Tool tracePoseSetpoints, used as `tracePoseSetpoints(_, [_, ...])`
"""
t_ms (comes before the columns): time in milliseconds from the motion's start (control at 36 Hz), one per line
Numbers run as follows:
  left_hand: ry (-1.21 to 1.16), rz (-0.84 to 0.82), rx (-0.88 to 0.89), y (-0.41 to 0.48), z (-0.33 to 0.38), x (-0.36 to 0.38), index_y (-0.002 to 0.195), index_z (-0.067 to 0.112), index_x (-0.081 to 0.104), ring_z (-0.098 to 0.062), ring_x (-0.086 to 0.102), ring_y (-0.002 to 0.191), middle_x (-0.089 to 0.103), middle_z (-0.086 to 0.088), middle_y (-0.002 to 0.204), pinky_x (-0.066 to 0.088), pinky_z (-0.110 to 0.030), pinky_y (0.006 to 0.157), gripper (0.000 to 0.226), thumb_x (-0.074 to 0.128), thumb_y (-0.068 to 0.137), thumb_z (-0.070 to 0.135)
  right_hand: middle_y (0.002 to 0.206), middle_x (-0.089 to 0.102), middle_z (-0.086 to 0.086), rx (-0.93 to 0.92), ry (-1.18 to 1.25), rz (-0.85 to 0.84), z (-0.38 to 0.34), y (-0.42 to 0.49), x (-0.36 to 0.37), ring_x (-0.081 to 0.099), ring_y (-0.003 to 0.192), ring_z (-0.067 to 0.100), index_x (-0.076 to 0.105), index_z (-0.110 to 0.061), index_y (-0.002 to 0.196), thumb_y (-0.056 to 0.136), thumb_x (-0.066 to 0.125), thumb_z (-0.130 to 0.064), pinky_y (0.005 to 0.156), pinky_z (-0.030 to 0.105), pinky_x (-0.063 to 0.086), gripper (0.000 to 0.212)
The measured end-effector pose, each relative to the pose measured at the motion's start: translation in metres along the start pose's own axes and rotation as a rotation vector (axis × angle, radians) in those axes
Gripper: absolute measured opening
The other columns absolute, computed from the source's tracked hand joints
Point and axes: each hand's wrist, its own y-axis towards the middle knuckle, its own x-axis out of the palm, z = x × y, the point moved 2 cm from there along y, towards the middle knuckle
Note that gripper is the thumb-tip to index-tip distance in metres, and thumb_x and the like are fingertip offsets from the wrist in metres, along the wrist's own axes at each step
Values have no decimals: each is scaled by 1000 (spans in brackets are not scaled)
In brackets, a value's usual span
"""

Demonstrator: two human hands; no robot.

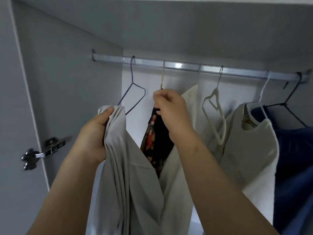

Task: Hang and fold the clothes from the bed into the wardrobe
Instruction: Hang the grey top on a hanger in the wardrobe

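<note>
Both hands (132,121) grip garments; right fingers' (159,100) pinch point stays unclear.

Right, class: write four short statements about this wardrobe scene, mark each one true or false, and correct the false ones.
1. The left hand grips a bunched grey fabric garment. True.
2. The purple wire hanger carries a shirt. False: it hangs bare.
3. The right hand rests on the silver metal rail. False: it is below the rail, at the black floral garment.
4. A dark blue garment hangs at the far right. True.
</note>
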Motion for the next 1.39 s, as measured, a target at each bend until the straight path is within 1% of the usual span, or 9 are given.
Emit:
tracePoseSetpoints(194, [17, 38, -67, 24, 31, -44, 95, 12, 67, -15, 70, 64, 73, -5, 77, 57, -25, 55, 27, 50, 94, 33, 75, 56, -8, 214, -12, -155, 30, 18, 80, 53, 73, 8, 61, -24, 77, 90, 52, -16, 77, 26, 48, 19])
tracePoseSetpoints(306, [22, 39, -65, 48, 52, -71, 115, 12, 59, -17, 65, 79, 67, -6, 93, 54, -27, 71, 29, 48, 95, 30, 75, 44, 5, 295, -52, -95, 53, 37, 128, 40, 74, 17, 55, 12, 90, 89, 48, -8, 69, 29, 34, 22])
tracePoseSetpoints(389, [27, 32, -94, 53, 50, -67, 125, 8, 56, -21, 62, 90, 65, -10, 105, 48, -33, 85, 37, 48, 95, 29, 69, 33, 5, 345, -98, -45, 69, 46, 129, 31, 62, 16, 48, -9, 79, 88, 48, -7, 57, 26, 25, 9])
tracePoseSetpoints(500, [88, 40, -137, 70, 60, -86, 106, 5, 65, -22, 69, 77, 72, -12, 90, 56, -30, 67, 31, 51, 94, 30, 77, 43, 4, 496, 9, 57, 92, 60, 151, 42, 64, 14, 48, -11, 91, 89, 53, -15, 55, 23, 32, 7])
tracePoseSetpoints(611, [74, 37, -117, 88, 69, -101, 92, 5, 66, -20, 69, 58, 72, -10, 71, 56, -28, 47, 26, 53, 93, 28, 61, 56, 3, 591, 136, 113, 97, 78, 169, 53, 50, 11, 48, -13, 74, 89, 50, -6, 54, 21, 32, 17])
tracePoseSetpoints(750, [57, -15, -117, 103, 64, -109, 87, 5, 65, -20, 68, 52, 71, -10, 64, 51, -28, 39, 25, 50, 95, 23, 56, 36, 4, 521, 316, 313, 93, 95, 168, 28, 21, 2, 41, -13, 65, 95, 36, -2, 30, 10, 20, 32])
tracePoseSetpoints(917, [48, -44, -143, 113, 49, -111, 86, 8, 65, -18, 67, 53, 70, -8, 65, 55, -26, 47, 22, 50, 94, 22, 60, 40, 1, 313, 203, 393, 80, 88, 146, 34, 49, 10, 48, -15, 70, 96, 36, -6, 40, 17, 28, 30])
tracePoseSetpoints(1139, [7, -20, -152, 99, 22, -101, 53, 14, 71, -10, 64, 45, 66, -1, 53, 49, -18, 41, 51, 47, 96, 23, 47, 43, -12, 157, 88, 302, 76, 43, 117, 40, 44, 3, 51, -19, 69, 95, 53, -20, 51, 21, 37, 25])
tracePoseSetpoints(1389, [75, 54, -282, 70, -32, -86, 96, 13, 68, -19, 63, 82, 69, -7, 90, 51, -36, 86, 30, 56, 90, 40, 49, 43, -10, 222, 20, 146, 105, -53, 71, 39, 47, 5, 58, -20, 75, 90, 59, -17, 48, 16, 37, 16])
